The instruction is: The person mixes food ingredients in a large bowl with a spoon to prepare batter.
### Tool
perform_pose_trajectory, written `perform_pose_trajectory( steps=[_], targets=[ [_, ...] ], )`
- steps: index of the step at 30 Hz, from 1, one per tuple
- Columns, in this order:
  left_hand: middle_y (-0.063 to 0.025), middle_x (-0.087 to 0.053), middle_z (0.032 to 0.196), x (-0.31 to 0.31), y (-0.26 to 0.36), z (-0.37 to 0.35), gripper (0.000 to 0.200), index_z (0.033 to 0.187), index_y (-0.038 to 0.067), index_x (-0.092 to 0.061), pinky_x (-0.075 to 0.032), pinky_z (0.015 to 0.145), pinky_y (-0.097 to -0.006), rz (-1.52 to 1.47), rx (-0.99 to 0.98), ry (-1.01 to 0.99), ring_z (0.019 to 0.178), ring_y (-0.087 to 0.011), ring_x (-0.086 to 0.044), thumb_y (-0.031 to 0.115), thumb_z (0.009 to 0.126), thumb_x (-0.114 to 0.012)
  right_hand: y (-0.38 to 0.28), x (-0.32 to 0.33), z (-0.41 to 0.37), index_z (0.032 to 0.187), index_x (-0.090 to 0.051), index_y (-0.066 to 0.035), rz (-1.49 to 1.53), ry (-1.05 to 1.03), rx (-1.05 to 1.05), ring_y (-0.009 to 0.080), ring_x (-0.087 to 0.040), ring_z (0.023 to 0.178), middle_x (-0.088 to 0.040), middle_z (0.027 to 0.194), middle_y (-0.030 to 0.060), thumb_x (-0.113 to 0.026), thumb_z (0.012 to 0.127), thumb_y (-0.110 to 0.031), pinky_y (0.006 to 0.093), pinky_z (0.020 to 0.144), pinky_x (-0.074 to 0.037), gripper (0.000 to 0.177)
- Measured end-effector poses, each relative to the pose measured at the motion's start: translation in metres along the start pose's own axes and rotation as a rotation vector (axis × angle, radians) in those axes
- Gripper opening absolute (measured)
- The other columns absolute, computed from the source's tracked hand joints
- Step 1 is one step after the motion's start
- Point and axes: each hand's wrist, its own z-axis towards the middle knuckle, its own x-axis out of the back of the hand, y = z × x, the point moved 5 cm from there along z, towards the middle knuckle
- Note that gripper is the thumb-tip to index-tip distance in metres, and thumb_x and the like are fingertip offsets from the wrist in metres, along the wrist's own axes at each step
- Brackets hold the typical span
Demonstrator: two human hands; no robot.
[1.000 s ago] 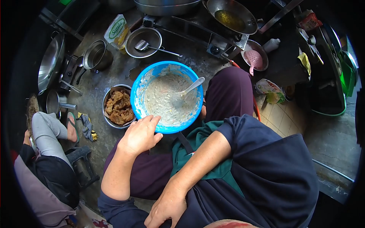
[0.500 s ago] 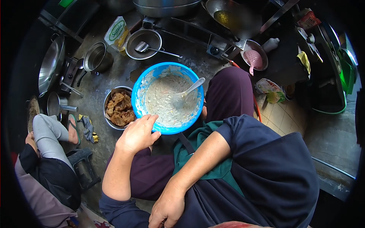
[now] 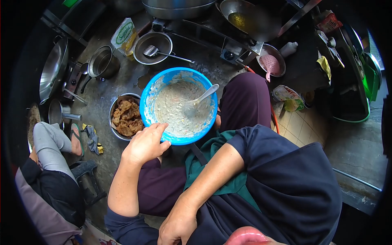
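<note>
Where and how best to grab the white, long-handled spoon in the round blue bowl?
White, long-handled spoon: likely best pinched near the top of its handle, from above and the person's right. The handle slants out that way from the pale, lumpy mixture, its end reaching the rim of the round blue bowl, while the scoop end looks partly sunk.

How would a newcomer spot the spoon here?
Look for the bright blue bowl in the middle, its rim held by the left hand. The spoon lies in its pale, lumpy mixture, handle slanting up to the right. Unlike the shiny spatula in the metal bowl beyond, it has a whitish handle.
</note>
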Motion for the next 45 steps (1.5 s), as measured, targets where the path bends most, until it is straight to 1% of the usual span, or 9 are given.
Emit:
perform_pose_trajectory(
  steps=[4,13,16,22,28,31,34,40,45],
  targets=[
    [-0.0173,-0.054,0.12,0.0,-0.001,0.002,0.053,0.125,0.004,-0.048,-0.044,0.091,-0.0425,-0.021,0.007,-0.024,0.109,-0.0337,-0.054,0.026,0.079,-0.063,0.002,-0.001,0.001,0.094,-0.058,0.004,0.056,-0.012,-0.088,0.0218,-0.059,0.083,-0.061,0.086,0.0136,-0.064,0.08,-0.014,0.035,0.068,-0.044,0.024],
    [-0.0186,-0.053,0.122,-0.002,-0.007,0.003,0.054,0.126,0.004,-0.047,-0.043,0.094,-0.0424,-0.045,0.018,-0.053,0.112,-0.0337,-0.052,0.026,0.079,-0.063,-0.008,0.003,-0.004,0.103,-0.054,0.004,-0.095,0.162,0.134,0.024,-0.059,0.085,-0.06,0.091,0.0157,-0.064,0.081,-0.015,0.0349,0.073,-0.045,0.031],
    [-0.0188,-0.053,0.122,-0.001,-0.007,0.003,0.053,0.125,0.004,-0.048,-0.042,0.094,-0.0422,-0.048,0.012,-0.043,0.112,-0.0338,-0.052,0.026,0.079,-0.063,-0.003,-0.001,-0.001,0.105,-0.054,0.004,0.006,-0.003,0.034,0.0222,-0.059,0.087,-0.062,0.091,0.0149,-0.061,0.083,-0.015,0.0348,0.075,-0.044,0.03],
    [-0.0191,-0.053,0.122,-0.001,-0.007,0.003,0.054,0.125,0.003,-0.048,-0.042,0.094,-0.0419,-0.046,0.014,-0.032,0.112,-0.0341,-0.052,0.025,0.079,-0.063,0.004,-0.004,-0.01,0.106,-0.056,0.004,0.091,-0.097,-0.234,0.0182,-0.058,0.085,-0.065,0.091,0.013,-0.057,0.085,-0.015,0.0335,0.076,-0.044,0.028],
    [-0.0197,-0.054,0.121,-0.001,-0.008,0.004,0.053,0.126,0.003,-0.048,-0.042,0.094,-0.0418,-0.058,0.017,-0.032,0.111,-0.0345,-0.052,0.025,0.079,-0.062,-0.009,0.004,-0.011,0.107,-0.055,0.003,0.033,0.076,-0.109,0.0206,-0.059,0.086,-0.063,0.09,0.0134,-0.063,0.083,-0.016,0.0328,0.076,-0.044,0.032],
    [-0.0198,-0.054,0.12,-0.002,-0.01,0.005,0.053,0.126,0.003,-0.048,-0.042,0.094,-0.0418,-0.055,0.016,-0.039,0.111,-0.0345,-0.052,0.025,0.079,-0.062,-0.019,0.005,-0.007,0.105,-0.055,0.003,0.113,0.189,0.151,0.0218,-0.059,0.087,-0.062,0.088,0.0143,-0.067,0.08,-0.016,0.0326,0.077,-0.044,0.034],
    [-0.0199,-0.054,0.12,-0.002,-0.01,0.003,0.054,0.126,0.003,-0.048,-0.042,0.094,-0.0418,-0.061,0.017,-0.045,0.111,-0.0347,-0.052,0.025,0.079,-0.062,0.005,-0.001,0.001,0.106,-0.055,0.003,0.103,0.062,0.188,0.0216,-0.058,0.089,-0.061,0.091,0.0147,-0.067,0.079,-0.016,0.0324,0.077,-0.044,0.036],
    [-0.0203,-0.054,0.119,0.002,-0.01,0.004,0.054,0.125,0.003,-0.048,-0.042,0.094,-0.0417,-0.059,0.017,-0.032,0.11,-0.0354,-0.053,0.025,0.079,-0.062,0.012,-0.003,0.0,0.102,-0.057,0.002,0.143,-0.08,-0.038,0.0226,-0.056,0.091,-0.06,0.095,0.0146,-0.066,0.078,-0.019,0.0341,0.075,-0.044,0.033],
    [-0.0207,-0.054,0.12,0.002,-0.012,0.003,0.053,0.125,0.003,-0.048,-0.042,0.094,-0.042,-0.056,0.023,-0.022,0.11,-0.0354,-0.053,0.025,0.079,-0.062,0.001,0.003,-0.001,0.099,-0.058,0.001,-0.055,0.096,0.224,0.0262,-0.055,0.087,-0.057,0.09,0.0144,-0.064,0.079,-0.021,0.0359,0.073,-0.043,0.03]
  ],
)
